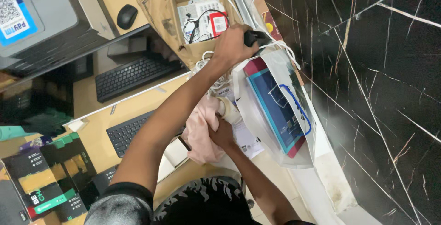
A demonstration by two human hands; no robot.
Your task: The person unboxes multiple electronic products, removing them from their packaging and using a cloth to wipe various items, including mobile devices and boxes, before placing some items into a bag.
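Note:
My left hand [233, 46] reaches far out and is shut on a small black object [255, 37] at the edge of an open cardboard box [161, 4]; white cables [280, 46] run past it. My right hand [222, 134] is closer to my body and grips a pink cloth [200, 131], pressed against a white cylindrical object [228, 109]. Just right of both hands lies a clear white plastic bag [294, 151] with a flat blue box [273, 110] inside.
The cardboard box holds white packets, a black wire and a red-and-white pack [218, 23]. A black mouse [127, 16] and two black keyboards [131, 75] [126, 133] lie on the tan desk. Colourful boxes [46, 179] stand at lower left. Black veined marble floor [376, 92] fills the right.

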